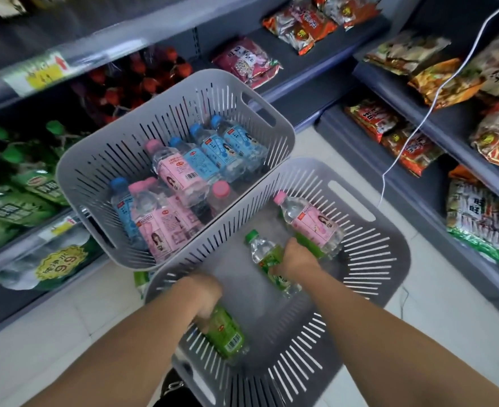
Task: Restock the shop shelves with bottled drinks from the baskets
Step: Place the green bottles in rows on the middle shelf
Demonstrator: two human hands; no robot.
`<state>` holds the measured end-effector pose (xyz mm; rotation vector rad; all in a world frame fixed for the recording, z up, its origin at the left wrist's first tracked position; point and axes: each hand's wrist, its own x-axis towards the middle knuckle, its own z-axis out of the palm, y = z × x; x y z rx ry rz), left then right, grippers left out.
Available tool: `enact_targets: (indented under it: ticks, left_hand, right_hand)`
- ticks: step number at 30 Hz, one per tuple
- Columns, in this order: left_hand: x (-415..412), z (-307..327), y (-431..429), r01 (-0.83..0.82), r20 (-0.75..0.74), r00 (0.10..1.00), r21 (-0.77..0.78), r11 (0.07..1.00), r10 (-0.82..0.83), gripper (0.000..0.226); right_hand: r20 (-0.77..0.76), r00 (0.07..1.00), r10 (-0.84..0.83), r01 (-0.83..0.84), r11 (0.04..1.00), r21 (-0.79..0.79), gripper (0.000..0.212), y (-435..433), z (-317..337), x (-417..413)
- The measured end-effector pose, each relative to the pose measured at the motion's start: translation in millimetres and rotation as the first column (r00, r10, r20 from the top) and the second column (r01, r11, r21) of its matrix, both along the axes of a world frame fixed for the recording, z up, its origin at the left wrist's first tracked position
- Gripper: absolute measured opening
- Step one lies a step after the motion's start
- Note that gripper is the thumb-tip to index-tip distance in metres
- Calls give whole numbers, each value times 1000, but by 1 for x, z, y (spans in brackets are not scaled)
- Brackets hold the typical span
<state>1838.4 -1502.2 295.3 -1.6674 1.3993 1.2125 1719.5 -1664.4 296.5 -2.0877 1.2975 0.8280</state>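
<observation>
Clamping green-label bottles (226, 337) are left grip (204, 295) and right grip (296, 257); sticker (57, 267) reads 9.9.

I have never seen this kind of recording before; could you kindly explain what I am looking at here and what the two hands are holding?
There is no machine here: a person wears a camera on the head, looking down at bare arms. The near basket stands between shop shelves; the left hand grips a green bottle. The right hand appears to grip another green bottle beside a pink bottle. A third green bottle lies loose. The far basket holds pink and blue bottles.
</observation>
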Motion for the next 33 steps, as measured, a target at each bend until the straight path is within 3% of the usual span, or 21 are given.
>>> enact_targets:
  ticks: [3, 7, 8, 10, 12, 15, 18, 20, 24, 28, 33]
  left_hand:
    - [8, 4, -4, -280, -121, 954, -46, 959, 273, 72]
    - [7, 12, -12, -537, -206, 840, -193, 821, 501, 69]
    - [5, 14, -14, -630, -242, 774, -216, 746, 585, 66]
    - [3, 15, -18, -835, -349, 550, -211, 508, 759, 57]
    - [0, 18, -22, -936, -420, 351, -172, 306, 837, 51]
    - [-3, 18, -25, -981, -446, 192, -110, 159, 874, 58]
    - [-7, 14, -23, -995, -406, 93, -57, 77, 909, 56]
    - [-13, 11, -22, -999, -391, -51, 37, -40, 919, 57]
    - [-28, 6, -22, -968, -347, -242, 147, -202, 906, 37]
    - [-34, 10, -22, -950, -379, -310, 159, -269, 872, 26]
    - [-30, 38, -20, -954, -477, -298, 121, -274, 827, 17]
  right_hand:
    - [-36, 996, 85, -84, 996, 31, 70, 6, -4, 2]
    - [-56, 987, 153, -148, 986, 79, 67, 7, -4, 4]
    - [-62, 986, 154, -146, 983, 115, 70, 8, -4, 3]
    - [-70, 987, 146, -130, 973, 190, 76, 13, -5, 0]
    - [-62, 991, 115, -99, 971, 219, 79, 19, -7, -4]
    - [-57, 994, 94, -79, 970, 230, 76, 18, -8, -9]
    - [-60, 997, 52, -37, 972, 231, 78, 15, -8, -10]
    - [-50, 999, 12, 1, 971, 241, 76, 15, -11, -11]
    - [-14, 1000, -16, 20, 961, 275, 75, 13, -11, -12]
    - [14, 999, -45, 39, 952, 303, 79, 7, -2, -14]
    - [93, 955, -281, 200, 844, 497, 86, -3, 27, -22]
